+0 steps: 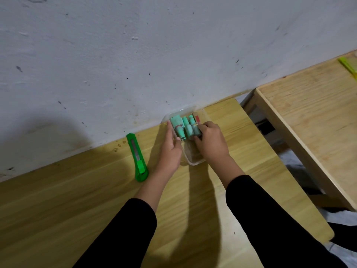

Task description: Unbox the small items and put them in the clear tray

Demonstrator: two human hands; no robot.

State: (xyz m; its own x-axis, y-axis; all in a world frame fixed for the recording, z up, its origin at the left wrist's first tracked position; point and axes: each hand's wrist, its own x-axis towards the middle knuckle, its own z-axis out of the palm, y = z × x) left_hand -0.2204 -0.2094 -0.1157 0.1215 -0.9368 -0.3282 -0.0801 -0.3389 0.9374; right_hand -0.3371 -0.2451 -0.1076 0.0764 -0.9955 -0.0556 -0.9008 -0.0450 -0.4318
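A clear plastic tray (195, 160) lies on the wooden table against the wall. Inside it lie several small teal cylinder-shaped items (180, 128), side by side at the far end. My left hand (171, 149) rests along the tray's left wall, fingers stretched out flat against it. My right hand (211, 141) is inside the tray, its fingers curled around the rightmost teal items (194, 130). A small red piece (197, 118) shows just beyond my right fingers. No box is in view.
A green utility knife (138, 158) lies on the wooden table (77, 200) left of the tray. A second, lighter wooden table (313, 117) stands to the right across a gap, with a yellow-green object (347, 67) at its far edge. The wall runs right behind the tray.
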